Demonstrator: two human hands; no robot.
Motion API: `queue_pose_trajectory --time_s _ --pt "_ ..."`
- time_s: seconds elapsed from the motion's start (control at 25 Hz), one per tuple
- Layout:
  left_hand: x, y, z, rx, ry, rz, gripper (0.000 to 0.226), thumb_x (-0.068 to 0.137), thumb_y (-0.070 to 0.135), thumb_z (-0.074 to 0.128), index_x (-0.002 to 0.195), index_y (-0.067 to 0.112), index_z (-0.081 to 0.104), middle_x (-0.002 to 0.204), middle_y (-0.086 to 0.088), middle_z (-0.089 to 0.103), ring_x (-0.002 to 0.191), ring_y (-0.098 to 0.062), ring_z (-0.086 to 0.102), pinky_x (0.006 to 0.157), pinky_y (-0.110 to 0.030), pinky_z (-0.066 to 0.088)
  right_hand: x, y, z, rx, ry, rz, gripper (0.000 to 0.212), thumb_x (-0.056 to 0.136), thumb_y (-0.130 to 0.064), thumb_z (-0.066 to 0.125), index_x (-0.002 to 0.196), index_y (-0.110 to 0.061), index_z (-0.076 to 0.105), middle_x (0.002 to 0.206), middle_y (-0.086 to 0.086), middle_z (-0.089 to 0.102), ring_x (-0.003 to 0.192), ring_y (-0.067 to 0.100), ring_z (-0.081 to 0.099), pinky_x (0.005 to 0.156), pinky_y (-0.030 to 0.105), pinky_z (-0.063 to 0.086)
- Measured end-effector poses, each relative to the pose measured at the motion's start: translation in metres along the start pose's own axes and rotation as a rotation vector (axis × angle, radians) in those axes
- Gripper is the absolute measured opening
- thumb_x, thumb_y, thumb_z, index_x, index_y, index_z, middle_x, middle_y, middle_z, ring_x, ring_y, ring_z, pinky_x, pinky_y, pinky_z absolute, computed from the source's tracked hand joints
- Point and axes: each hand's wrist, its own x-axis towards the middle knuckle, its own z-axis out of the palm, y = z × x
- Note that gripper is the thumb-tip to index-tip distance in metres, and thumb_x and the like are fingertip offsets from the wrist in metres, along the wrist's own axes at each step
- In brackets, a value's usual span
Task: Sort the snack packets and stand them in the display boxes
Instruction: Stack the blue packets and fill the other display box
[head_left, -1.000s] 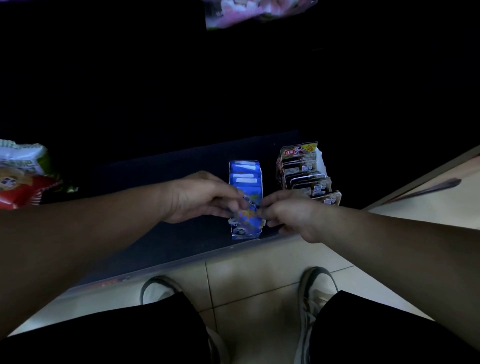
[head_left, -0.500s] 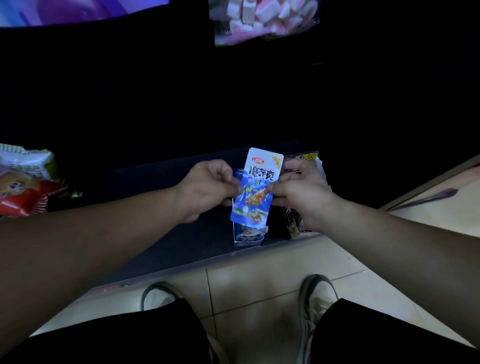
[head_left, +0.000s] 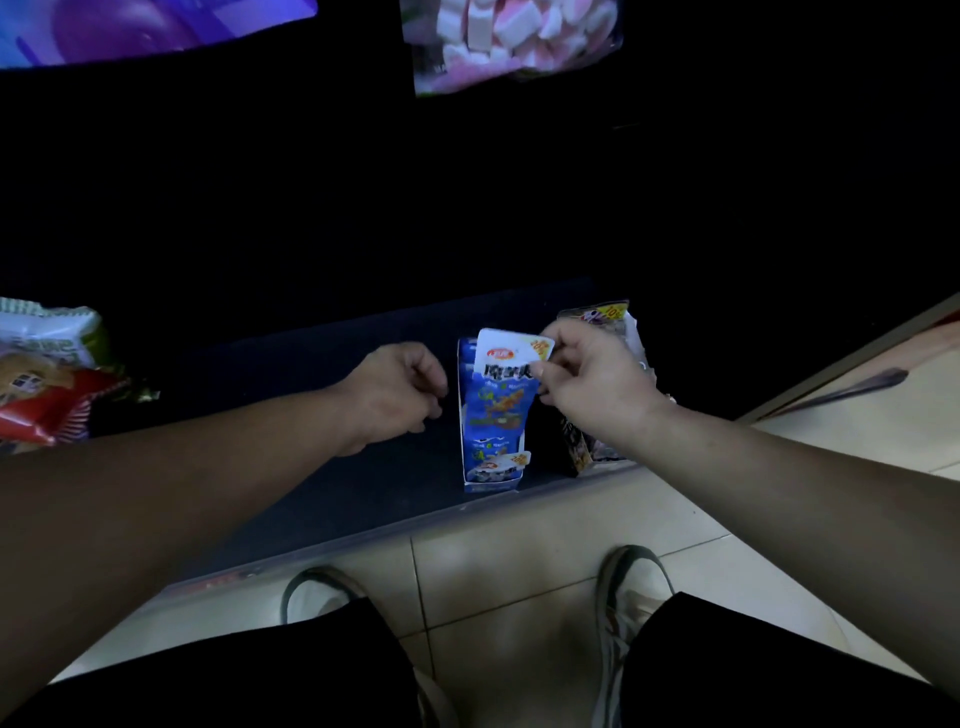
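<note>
A blue snack packet (head_left: 501, 395) with a white top stands over the blue display box (head_left: 491, 478) on the dark shelf. My right hand (head_left: 592, 379) pinches the packet's top right corner. My left hand (head_left: 400, 389) hovers just left of the box with curled fingers and holds nothing. Another blue packet shows low at the box's front. A dark display box (head_left: 587, 447) with dark packets stands to the right, mostly hidden behind my right hand.
Large snack bags (head_left: 47, 374) lie at the shelf's left end. A bag of pink and white sweets (head_left: 509, 41) hangs above. The shelf's front edge (head_left: 363, 535) runs above a tiled floor where my shoes (head_left: 628, 597) stand.
Both hands lifted a blue packet out of the blue box. My left hand has since let go and drawn left, and my right hand alone holds the packet lower over the box.
</note>
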Motion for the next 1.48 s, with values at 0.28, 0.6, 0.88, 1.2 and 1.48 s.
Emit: queue_pose_trajectory --time_s 0.28,0.6,0.88,1.2,1.48 --pt "-0.001 0.002 0.004 0.005 -0.070 -0.021 0.025 0.082 -0.008 0.071 0.091 0.015 0.064 0.101 -0.009 0.071 0.088 -0.020 0.069 0.068 -0.034 0.064 -0.001 0.021 0.010 -0.198 -0.162 0.062 0.012 0.093 -0.015 0.071 0.091 -0.026 0.069 0.086 -0.004 0.072 0.085 0.014 0.069 0.082 0.037 0.059" --pt "-0.005 0.019 0.011 -0.087 0.030 0.136 0.028 0.086 0.004 0.076 0.102 0.017 0.057 0.088 -0.008 0.073 0.074 -0.020 0.076 0.061 -0.030 0.059 0.001 0.014 0.021 -0.009 -0.170 0.174 0.019 0.097 -0.021 0.069 0.111 -0.028 0.059 0.087 0.014 0.074 0.082 0.028 0.074 0.077 0.047 0.062" --pt "-0.011 0.020 0.013 -0.075 -0.058 0.147 0.027 0.084 -0.002 0.076 0.102 0.016 0.066 0.092 -0.012 0.074 0.084 -0.027 0.075 0.073 -0.039 0.065 -0.001 0.017 0.013 -0.410 -0.158 -0.145 0.016 0.101 -0.020 0.060 0.086 -0.026 0.058 0.067 -0.001 0.054 0.060 0.020 0.050 0.057 0.037 0.046" --pt "-0.007 0.003 0.014 0.073 -0.237 0.065 0.042 0.086 -0.004 0.071 0.118 0.021 0.066 0.112 0.007 0.069 0.086 -0.017 0.072 0.066 -0.028 0.061 -0.010 0.026 0.023 -0.640 -0.539 0.094 0.010 0.100 -0.022 0.060 0.096 -0.028 0.068 0.093 -0.005 0.064 0.092 0.021 0.061 0.067 0.025 0.044" --pt "-0.006 0.007 0.023 0.138 -0.316 0.049 0.057 0.086 -0.010 0.057 0.131 0.024 0.055 0.105 0.008 0.075 0.093 -0.021 0.073 0.065 -0.020 0.050 -0.006 0.019 0.009 -0.408 -0.306 0.128 0.049 0.082 0.003 0.061 0.123 -0.025 0.061 0.108 -0.001 0.060 0.093 0.021 0.061 0.070 0.033 0.053"
